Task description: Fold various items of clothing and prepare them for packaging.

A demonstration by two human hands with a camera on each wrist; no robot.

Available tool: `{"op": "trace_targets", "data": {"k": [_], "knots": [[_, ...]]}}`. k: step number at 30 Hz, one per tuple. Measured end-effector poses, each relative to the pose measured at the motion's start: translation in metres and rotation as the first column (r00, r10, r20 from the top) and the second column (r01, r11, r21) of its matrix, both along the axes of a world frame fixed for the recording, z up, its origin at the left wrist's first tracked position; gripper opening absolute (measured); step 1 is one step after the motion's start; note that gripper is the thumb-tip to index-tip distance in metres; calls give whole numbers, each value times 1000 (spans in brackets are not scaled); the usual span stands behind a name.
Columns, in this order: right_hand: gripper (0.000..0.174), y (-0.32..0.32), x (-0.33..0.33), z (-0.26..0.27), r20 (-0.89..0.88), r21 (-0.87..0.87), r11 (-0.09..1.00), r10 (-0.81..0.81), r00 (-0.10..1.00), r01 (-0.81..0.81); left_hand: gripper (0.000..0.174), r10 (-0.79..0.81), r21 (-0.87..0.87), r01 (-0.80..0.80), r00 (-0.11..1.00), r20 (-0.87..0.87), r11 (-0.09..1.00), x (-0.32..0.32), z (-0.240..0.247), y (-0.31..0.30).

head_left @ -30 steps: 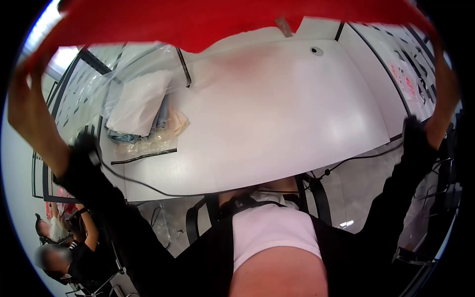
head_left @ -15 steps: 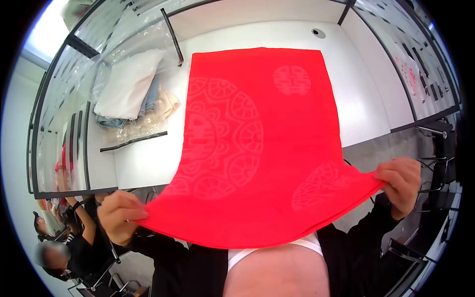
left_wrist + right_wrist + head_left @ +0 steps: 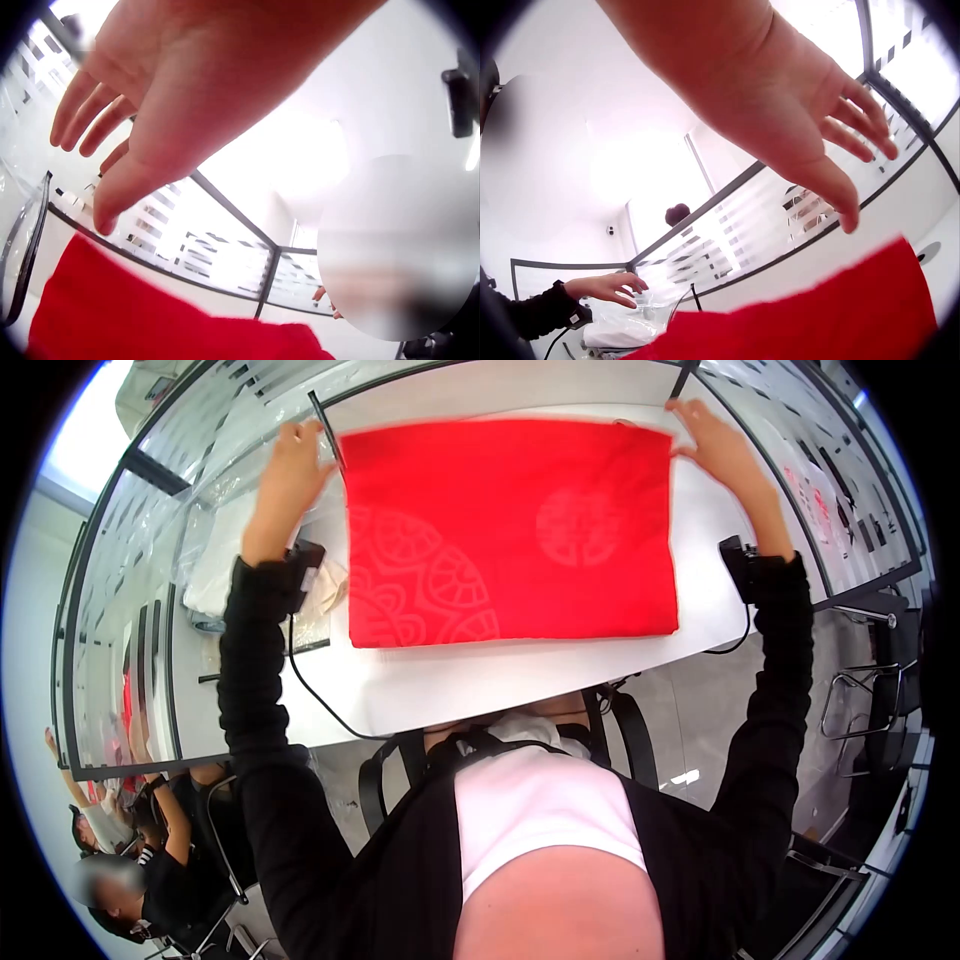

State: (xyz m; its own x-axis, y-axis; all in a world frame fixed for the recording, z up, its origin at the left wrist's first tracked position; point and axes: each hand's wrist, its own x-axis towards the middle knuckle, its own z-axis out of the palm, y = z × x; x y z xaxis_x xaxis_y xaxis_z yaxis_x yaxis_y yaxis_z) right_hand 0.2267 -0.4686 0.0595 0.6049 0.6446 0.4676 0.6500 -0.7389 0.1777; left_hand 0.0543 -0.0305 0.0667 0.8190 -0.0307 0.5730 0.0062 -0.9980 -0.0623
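Observation:
A red cloth (image 3: 510,540) with pale round patterns lies folded as a wide rectangle on the white table (image 3: 450,685). The left hand (image 3: 292,475) is raised by the cloth's far left corner, fingers apart and holding nothing. By the far right corner is the right hand (image 3: 722,450), its fingers spread and empty. In the left wrist view, the left hand (image 3: 165,90) hangs above the red cloth (image 3: 150,307) with a gap beneath the thumb. The right wrist view has the right hand (image 3: 787,112) above the cloth's corner (image 3: 855,300), not touching it.
Clear plastic bags with folded white cloth (image 3: 212,565) lie at the table's left, partly behind the left arm. Low partitions (image 3: 500,390) edge the table. Cables run from both wrist cameras. Other people (image 3: 150,870) sit at the lower left.
The hands have moved from the near edge to the far corners and let go of the cloth. Its near part is now folded away from the body, making it shorter.

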Motion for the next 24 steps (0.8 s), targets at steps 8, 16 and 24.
{"op": "trace_targets", "data": {"k": [8,16,24], "knots": [[40,-35,-63,-76,-609,-18,1000,-30,793,25,42,-214,-476,-49,850,-481,878,-88,-74,-27],[35,-56,-117,-104,-779,364,861,73,623,354,40,-50,-785,-323,911,-409,529,-139,-107,-45],[28,-53,-158,-122,-867,495,539,263,423,681,26,73,-947,-297,954,-290,119,-150,-127,-63]]}}
